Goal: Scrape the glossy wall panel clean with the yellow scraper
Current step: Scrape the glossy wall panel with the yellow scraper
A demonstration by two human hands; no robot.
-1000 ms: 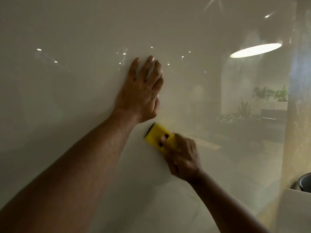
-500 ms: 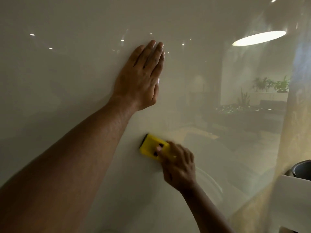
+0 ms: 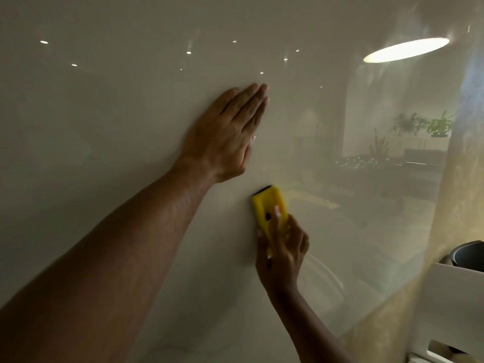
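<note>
Head view, right hand (image 3: 281,254) gripping yellow scraper (image 3: 269,208) just below left hand (image 3: 225,134), flat, fingers extended, on glossy wall panel (image 3: 104,113)

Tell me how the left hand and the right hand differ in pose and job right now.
The left hand lies open and flat, fingers together, holding nothing; the right hand is curled around the yellow scraper. The left hand sits higher on the glossy wall panel; the right hand is lower and to its right. The left hand's fingers point up and right; the right hand aims the scraper's dark edge upward. Both are bare and work at the panel.
</note>
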